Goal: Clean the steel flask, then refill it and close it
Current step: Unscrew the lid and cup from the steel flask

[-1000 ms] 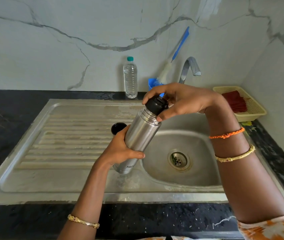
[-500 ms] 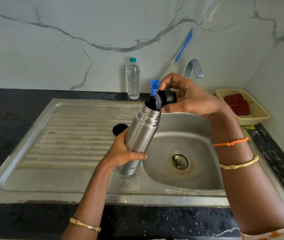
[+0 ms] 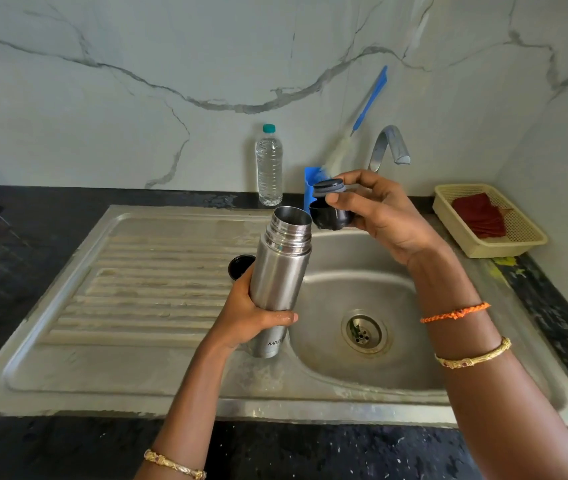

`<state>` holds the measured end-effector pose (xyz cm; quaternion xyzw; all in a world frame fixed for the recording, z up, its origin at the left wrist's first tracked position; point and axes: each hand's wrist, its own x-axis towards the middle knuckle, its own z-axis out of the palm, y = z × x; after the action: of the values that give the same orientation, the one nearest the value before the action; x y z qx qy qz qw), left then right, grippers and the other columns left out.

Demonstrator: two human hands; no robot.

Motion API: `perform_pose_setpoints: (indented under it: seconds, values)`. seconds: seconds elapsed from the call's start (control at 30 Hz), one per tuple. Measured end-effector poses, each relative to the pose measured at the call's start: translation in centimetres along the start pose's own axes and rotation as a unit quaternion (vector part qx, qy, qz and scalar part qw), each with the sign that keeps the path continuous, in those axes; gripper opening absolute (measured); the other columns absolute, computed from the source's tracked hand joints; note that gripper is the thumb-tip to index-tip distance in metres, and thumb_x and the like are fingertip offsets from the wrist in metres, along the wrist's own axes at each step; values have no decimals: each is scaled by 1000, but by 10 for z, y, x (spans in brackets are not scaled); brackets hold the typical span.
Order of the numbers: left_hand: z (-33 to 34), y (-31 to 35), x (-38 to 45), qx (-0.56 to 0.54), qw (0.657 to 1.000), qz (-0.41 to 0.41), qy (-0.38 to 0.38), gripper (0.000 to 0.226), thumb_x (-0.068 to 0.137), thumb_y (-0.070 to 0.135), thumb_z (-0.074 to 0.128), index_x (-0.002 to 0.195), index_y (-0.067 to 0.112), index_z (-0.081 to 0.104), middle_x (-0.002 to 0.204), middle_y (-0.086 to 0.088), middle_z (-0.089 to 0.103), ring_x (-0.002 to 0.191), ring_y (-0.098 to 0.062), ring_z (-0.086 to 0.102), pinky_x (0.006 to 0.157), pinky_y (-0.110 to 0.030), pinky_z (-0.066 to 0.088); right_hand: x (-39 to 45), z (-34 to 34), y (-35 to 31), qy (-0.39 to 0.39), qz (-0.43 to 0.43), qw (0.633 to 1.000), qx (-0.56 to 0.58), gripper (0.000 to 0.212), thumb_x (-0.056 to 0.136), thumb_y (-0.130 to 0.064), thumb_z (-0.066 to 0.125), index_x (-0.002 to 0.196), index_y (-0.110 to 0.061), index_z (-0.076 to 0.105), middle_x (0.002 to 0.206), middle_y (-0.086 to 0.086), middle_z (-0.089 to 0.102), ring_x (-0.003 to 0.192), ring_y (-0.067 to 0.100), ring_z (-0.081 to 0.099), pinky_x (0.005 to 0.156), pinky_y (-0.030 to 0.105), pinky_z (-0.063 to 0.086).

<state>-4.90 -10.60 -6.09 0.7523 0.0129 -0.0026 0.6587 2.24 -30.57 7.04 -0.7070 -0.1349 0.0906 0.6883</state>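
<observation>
The steel flask (image 3: 280,271) stands nearly upright over the sink's inner edge, its mouth open. My left hand (image 3: 244,313) grips its lower body. My right hand (image 3: 376,209) holds the black stopper (image 3: 331,207) just right of and level with the flask's mouth, clear of it. A black cup lid (image 3: 239,265) lies on the draining board behind the flask, partly hidden by my left hand.
The steel sink basin (image 3: 389,368) with its drain (image 3: 363,332) lies below my right arm. A tap (image 3: 388,143), a water bottle (image 3: 269,166) and a blue-handled bottle brush (image 3: 367,102) in a blue holder stand at the back wall. A yellow basket (image 3: 517,242) with a red cloth sits far right.
My right hand has unscrewed the black stopper, lifted it off the flask and moved it to the right. The flask has tipped more upright in my left hand.
</observation>
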Motion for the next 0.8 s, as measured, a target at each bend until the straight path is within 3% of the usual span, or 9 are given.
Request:
perform_pose_setpoints:
  seconds: [0.1, 0.2, 0.3, 0.4, 0.5, 0.6, 0.8]
  values:
    - [-1, 1, 0, -10, 1000, -3, 18, 70, 44, 9, 86, 105, 28, 56, 96, 2, 69, 84, -8, 68, 69, -23, 57, 1, 4, 2, 52, 7, 998, -34, 26, 79, -19, 72, 100, -8, 60, 84, 5, 68, 74, 14, 59, 65, 29, 47]
    - [-5, 4, 0, -19, 999, -7, 48, 70, 43, 11, 86, 104, 28, 56, 96, 3, 68, 81, -5, 68, 64, -18, 53, 3, 7, 4, 70, 26, 997, 27, 21, 82, -22, 69, 94, -11, 57, 78, 3, 66, 64, 10, 59, 55, 23, 45]
    - [-13, 4, -2, -26, 996, -4, 85, 70, 43, 12, 87, 105, 26, 57, 94, 3, 70, 81, -6, 69, 65, -19, 54, 3, 8, 9, 73, 54, 995, 51, 21, 87, -22, 65, 100, -10, 54, 83, 5, 65, 64, 12, 63, 56, 24, 53]
    - [-26, 0, -5, -27, 992, 3, 126, 81, 40, 19, 90, 114, 17, 58, 98, -1, 72, 87, -15, 70, 70, -27, 57, 3, 10, 22, 74, 70, 994, 37, 15, 87, -17, 64, 99, -8, 57, 94, 10, 67, 77, 16, 66, 66, 25, 57]
    - [-38, -3, -9, -35, 984, -2, 172, 77, 44, 12, 89, 114, 18, 58, 97, 2, 71, 86, -11, 70, 68, -23, 56, 3, 21, 47, 84, 71, 992, -62, 23, 83, -15, 69, 104, -11, 60, 104, 8, 65, 89, 17, 67, 75, 26, 58]
    - [-50, -7, -14, -40, 979, -7, 201, 76, 46, 8, 90, 114, 18, 57, 98, 2, 70, 84, -9, 70, 66, -22, 55, 9, 43, 80, 61, 54, 975, -208, 33, 77, -20, 76, 107, -18, 62, 102, -4, 62, 89, 16, 66, 82, 29, 55]
    - [-65, -16, -24, -33, 971, -15, 235, 74, 48, 1, 89, 112, 17, 56, 94, 2, 68, 80, -7, 69, 63, -19, 54, 24, 99, 142, -63, 17, 930, -361, 48, 72, -25, 77, 117, -16, 61, 115, 8, 58, 97, 22, 62, 86, 36, 53]
